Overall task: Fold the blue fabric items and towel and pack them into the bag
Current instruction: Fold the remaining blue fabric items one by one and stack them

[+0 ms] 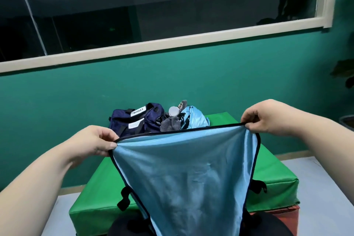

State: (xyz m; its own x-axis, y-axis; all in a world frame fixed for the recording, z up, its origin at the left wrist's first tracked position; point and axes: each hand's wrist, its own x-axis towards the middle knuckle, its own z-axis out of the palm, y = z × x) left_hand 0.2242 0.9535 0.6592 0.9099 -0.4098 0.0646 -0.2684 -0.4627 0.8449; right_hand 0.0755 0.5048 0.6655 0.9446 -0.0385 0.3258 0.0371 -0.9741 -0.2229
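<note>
A person's left hand (95, 141), at about 8 o'clock in the head view, pinches the left corner of a light blue fabric item (187, 174), with the dark-trimmed top edge caught between the thumb and curled fingers (110, 145). The cloth is stretched taut between both hands and hangs toward 6 o'clock in front of a green padded bench (275, 174), with black straps (124, 198) showing at its sides. On the far end of the bench, at 12 o'clock from the held cloth, a navy bag (134, 120) with a white label lies beside a grey striped cloth (172, 122), a white round cap (174, 110) and a second crumpled light blue fabric (195, 119), all bunched against the bag's right side. At about 3 o'clock, the right hand (266, 119) holds the opposite corner, its fingers (249, 119) curled over the trim from above. Behind the bench, a teal wall (172, 74) runs beneath a dark window (153, 5).
</note>
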